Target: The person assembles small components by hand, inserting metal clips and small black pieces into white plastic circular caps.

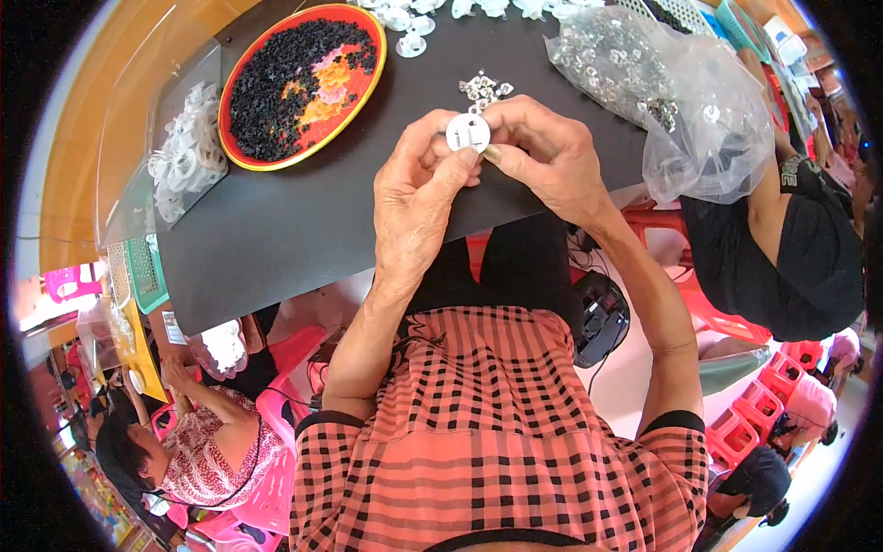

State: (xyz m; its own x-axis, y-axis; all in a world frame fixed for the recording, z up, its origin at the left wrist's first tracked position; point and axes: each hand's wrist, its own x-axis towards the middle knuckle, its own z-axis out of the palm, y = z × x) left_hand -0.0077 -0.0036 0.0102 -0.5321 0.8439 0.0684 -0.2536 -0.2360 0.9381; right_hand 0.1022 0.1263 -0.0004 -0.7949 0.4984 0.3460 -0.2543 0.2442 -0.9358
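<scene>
Over the near part of the dark table, a small white round plastic part (469,131) with two slots in its face is held up between my hands. My left hand (414,193) pinches it, thumb across its lower edge and fingers curled behind. My right hand (550,158) closes on its right edge with thumb and forefinger; whether a tiny piece sits in that pinch is hidden. Just beyond my fingertips lies a little pile of small shiny metal pieces (483,88).
A red, yellow-rimmed tray (379,66) of small black pieces stands at left, beside a clear bag of white parts (189,152). A clear plastic bag of metal pieces (635,69) lies at right. White plastic parts (414,37) line the far side. People sit at both sides.
</scene>
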